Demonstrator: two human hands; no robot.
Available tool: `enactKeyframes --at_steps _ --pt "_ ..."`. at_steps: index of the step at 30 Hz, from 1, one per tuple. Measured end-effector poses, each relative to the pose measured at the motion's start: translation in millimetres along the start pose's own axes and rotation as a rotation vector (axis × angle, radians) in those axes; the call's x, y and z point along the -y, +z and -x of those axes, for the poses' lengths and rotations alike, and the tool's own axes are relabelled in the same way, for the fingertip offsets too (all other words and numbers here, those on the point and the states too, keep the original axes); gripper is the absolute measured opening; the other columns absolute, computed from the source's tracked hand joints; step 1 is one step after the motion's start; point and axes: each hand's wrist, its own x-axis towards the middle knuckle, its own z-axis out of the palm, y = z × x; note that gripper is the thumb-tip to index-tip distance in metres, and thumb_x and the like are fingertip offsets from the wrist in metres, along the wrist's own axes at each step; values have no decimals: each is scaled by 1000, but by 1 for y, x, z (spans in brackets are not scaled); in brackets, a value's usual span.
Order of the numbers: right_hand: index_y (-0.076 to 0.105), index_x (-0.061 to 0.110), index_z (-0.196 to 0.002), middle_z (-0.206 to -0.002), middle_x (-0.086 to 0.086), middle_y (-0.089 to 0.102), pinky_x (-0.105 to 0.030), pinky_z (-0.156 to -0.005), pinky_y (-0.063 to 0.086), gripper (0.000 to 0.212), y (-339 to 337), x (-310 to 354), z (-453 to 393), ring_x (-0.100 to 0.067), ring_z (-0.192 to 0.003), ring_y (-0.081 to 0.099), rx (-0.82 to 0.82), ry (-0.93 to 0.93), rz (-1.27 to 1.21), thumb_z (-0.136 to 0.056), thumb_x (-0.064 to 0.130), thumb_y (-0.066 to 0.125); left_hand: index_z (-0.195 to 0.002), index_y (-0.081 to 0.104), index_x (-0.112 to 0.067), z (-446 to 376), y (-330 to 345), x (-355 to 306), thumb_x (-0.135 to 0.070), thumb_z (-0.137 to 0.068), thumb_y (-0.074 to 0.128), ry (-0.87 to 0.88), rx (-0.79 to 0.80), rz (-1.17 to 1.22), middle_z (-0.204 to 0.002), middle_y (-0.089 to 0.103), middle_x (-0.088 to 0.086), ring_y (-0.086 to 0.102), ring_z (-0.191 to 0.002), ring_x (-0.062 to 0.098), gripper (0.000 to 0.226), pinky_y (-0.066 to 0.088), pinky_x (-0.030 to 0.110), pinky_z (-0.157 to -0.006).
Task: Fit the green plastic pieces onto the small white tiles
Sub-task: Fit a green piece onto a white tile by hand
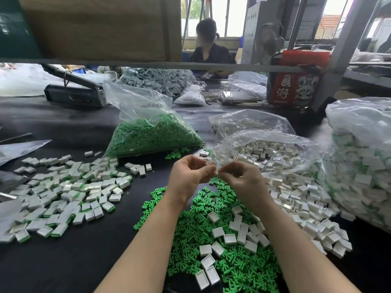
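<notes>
Up above the black table (88,256), left hand (187,178) and right hand (243,180) pinching one small see-through thing together, too tiny to name. Green pieces (190,227) piled below, white tiles (296,199) heaped just right. Finished tiles (63,193) far left.

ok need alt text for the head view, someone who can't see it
Two bare hands, left hand and right hand, meet over a black table, pinching something small between their fingertips above a heap of loose green plastic pieces. Finished white tiles with green edges lie to the left; bags of green pieces and white tiles sit behind.
</notes>
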Motion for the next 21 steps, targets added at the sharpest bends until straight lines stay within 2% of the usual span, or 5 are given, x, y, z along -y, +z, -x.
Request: enactKeyframes --at_steps 4,9,14,18,21 --pt "72 15 -90 -85 -1 74 -16 -69 52 15 -1 6 1 -8 -77 68 -2 -13 -231 -89 2 65 -75 59 -6 3 2 -1 -17 -58 84 5 38 -1 -66 71 5 70 -64 13 32 53 20 -57" --pt "63 10 -105 -92 -11 74 -29 -83 57 22 -4 7 1 -22 -89 71 -48 38 -452 -85 3 69 -74 60 -7 3 1 -2 -19 -58 85 31 39 27 -65 70 5 67 -61 13 32 52 20 -57" --pt "66 5 -102 -93 -8 76 -24 -79 56 22 -5 9 1 -20 -89 72 -47 10 -490 -81 2 72 -82 61 -10 3 2 1 -20 -54 87 80 35 -16 -74 66 6 64 -65 11 40 51 19 -59" --pt "67 -1 -99 -95 -14 73 -24 -80 56 18 -6 8 1 -21 -90 71 -41 6 -528 -82 0 70 -83 62 -8 3 3 2 -17 -54 87 91 57 -36 -68 71 -1 66 -62 6 40 49 15 -56" --pt "68 0 -97 -93 -12 72 -18 -73 52 14 -7 7 0 -13 -83 68 -36 -9 -492 -84 3 69 -80 61 -8 3 4 3 -13 -55 86 97 71 -9 -69 71 1 66 -62 6 35 50 15 -57"
